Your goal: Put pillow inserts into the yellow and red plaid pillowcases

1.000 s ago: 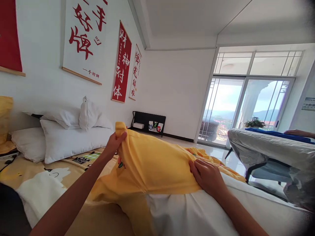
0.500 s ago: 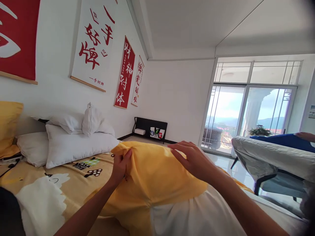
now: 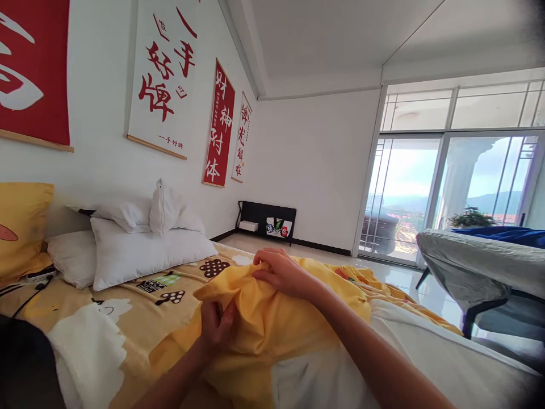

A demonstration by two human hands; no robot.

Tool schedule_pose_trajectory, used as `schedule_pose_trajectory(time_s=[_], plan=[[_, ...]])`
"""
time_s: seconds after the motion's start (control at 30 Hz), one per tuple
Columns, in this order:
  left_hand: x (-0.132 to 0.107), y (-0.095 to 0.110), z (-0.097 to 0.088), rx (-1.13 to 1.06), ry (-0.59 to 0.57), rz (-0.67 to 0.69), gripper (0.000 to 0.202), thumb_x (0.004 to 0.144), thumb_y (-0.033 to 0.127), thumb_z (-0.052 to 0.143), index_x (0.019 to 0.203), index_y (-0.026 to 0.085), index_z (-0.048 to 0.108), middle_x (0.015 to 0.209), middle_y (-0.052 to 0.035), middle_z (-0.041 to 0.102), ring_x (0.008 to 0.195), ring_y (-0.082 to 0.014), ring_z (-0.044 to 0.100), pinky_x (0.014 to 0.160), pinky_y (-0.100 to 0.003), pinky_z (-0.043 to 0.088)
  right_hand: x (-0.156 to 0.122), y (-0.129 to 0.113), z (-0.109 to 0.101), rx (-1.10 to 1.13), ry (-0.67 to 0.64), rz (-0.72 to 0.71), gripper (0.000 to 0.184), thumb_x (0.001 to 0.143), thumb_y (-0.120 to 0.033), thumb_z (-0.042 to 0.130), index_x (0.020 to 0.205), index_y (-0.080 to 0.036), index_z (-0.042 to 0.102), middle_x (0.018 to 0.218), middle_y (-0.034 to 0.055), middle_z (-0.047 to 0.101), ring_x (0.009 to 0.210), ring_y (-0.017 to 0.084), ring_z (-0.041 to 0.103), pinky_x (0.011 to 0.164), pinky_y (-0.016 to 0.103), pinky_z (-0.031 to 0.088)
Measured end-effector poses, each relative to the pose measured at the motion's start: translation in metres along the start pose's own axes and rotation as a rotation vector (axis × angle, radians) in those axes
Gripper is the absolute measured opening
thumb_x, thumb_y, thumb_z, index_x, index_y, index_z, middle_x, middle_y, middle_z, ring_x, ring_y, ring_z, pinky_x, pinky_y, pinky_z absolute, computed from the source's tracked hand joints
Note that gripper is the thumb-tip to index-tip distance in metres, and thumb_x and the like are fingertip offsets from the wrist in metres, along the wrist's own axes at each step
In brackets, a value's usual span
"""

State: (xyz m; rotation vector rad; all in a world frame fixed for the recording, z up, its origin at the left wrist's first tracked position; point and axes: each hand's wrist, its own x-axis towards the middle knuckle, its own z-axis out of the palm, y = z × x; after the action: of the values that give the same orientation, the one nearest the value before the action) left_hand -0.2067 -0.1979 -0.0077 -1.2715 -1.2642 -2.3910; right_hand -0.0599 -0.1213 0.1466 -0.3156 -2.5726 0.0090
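A yellow bedding cover (image 3: 264, 324), bunched and wrinkled, lies in front of me, with pale grey-white fabric (image 3: 310, 380) adjoining its lower part. My left hand (image 3: 218, 329) is closed on the cover near its pointed left corner, thumb pressed against the fingers. Farther along the upper edge, my right hand (image 3: 283, 274) has its fingers curled onto the cloth, gripping a fold. Whether anything is inside the cover at that corner is hidden. Beneath it spreads a tan patterned blanket (image 3: 140, 318).
White pillows (image 3: 149, 250) are piled at the left by the wall, beside a yellow cushion (image 3: 23, 227). A low black shelf (image 3: 264, 218) stands in the far corner. On the right are a covered table (image 3: 481, 261), a chair (image 3: 502, 312) and glass doors (image 3: 404, 193).
My right hand has moved left and come down from lying over the cover to gripping its edge. The cover is more crumpled, and my left hand sits slightly lower. The view has shifted slightly.
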Motion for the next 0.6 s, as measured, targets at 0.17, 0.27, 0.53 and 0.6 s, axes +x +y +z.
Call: schedule_pose_trajectory(time_s=[0.17, 0.27, 0.53, 0.6], plan=[[0.008, 0.002, 0.007, 0.052, -0.025, -0.065, 0.025, 0.081, 0.04, 0.064, 0.09, 0.02, 0.054, 0.069, 0.0008, 0.06, 0.067, -0.0176, 0.06, 0.06, -0.026, 0.047, -0.006, 0.015, 0.003, 0.024, 0.071, 0.042, 0.004, 0.084, -0.02, 0.062, 0.087, -0.02, 0.061, 0.084, 0.0023, 0.062, 0.085, 0.017, 0.055, 0.08, 0.031, 0.04], [0.024, 0.013, 0.013, -0.022, -0.113, -0.088, 0.03, 0.082, 0.041, 0.064, 0.101, 0.019, 0.055, 0.092, -0.005, 0.066, 0.089, -0.0215, 0.064, 0.076, -0.03, 0.05, -0.01, 0.024, 0.0, 0.05, 0.133, 0.118, 0.004, 0.083, -0.023, 0.06, 0.082, -0.02, 0.063, 0.079, 0.0011, 0.06, 0.075, 0.015, 0.054, 0.071, 0.027, 0.038], [0.069, 0.063, 0.006, -0.17, -0.137, -0.173, 0.03, 0.083, 0.049, 0.06, 0.083, 0.019, 0.055, 0.075, 0.0004, 0.059, 0.072, -0.0148, 0.056, 0.062, -0.022, 0.046, -0.012, 0.016, -0.031, -0.172, 0.169, 0.134, 0.018, 0.09, -0.026, 0.045, 0.074, -0.021, 0.053, 0.074, 0.0005, 0.058, 0.066, 0.014, 0.048, 0.06, 0.024, 0.032], [0.079, 0.075, 0.002, -0.137, -0.146, -0.19, 0.035, 0.084, 0.051, 0.058, 0.074, 0.019, 0.051, 0.063, 0.0036, 0.049, 0.059, -0.0109, 0.046, 0.051, -0.019, 0.038, -0.016, 0.011, -0.041, -0.249, 0.197, 0.11, 0.02, 0.092, -0.027, 0.041, 0.076, -0.022, 0.051, 0.073, 0.0003, 0.057, 0.062, 0.014, 0.047, 0.058, 0.025, 0.031]])
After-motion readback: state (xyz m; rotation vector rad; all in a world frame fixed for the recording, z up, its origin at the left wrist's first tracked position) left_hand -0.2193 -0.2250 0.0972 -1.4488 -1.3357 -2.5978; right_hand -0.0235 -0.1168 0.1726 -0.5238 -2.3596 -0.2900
